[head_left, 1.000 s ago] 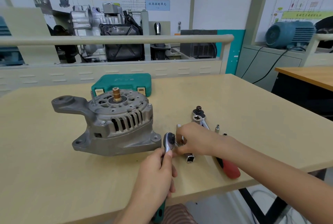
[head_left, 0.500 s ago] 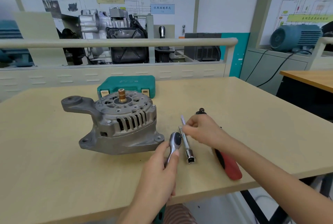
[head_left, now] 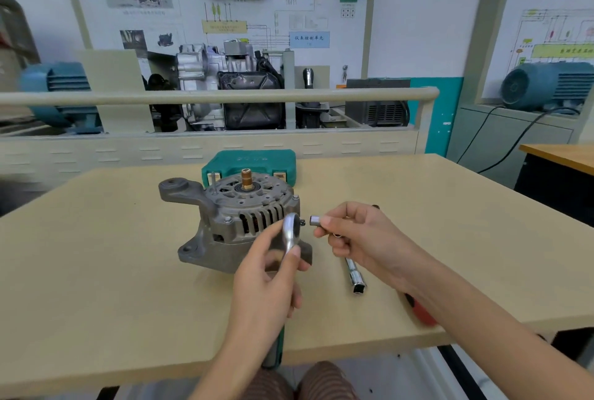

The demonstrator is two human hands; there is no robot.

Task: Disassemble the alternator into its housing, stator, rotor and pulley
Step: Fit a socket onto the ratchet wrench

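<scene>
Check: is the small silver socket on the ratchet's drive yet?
Off. The small silver socket, pinched in the right hand, sits apart from the chrome ratchet head.

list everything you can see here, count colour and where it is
alternator: one, grey metal with a copper-coloured shaft end, upright at the middle of the table
tool case: one, green, shut, behind the alternator
ratchet: one, silver head with a green handle, held up in front of the alternator
socket: one, small, silver, held just right of the ratchet head, apart from it
extension bar: one, silver, lying on the table under the right hand
screwdriver handle: one, red, near the front edge, partly hidden by the right forearm
table: one, beige
left hand: grips the ratchet
right hand: pinches the socket
</scene>
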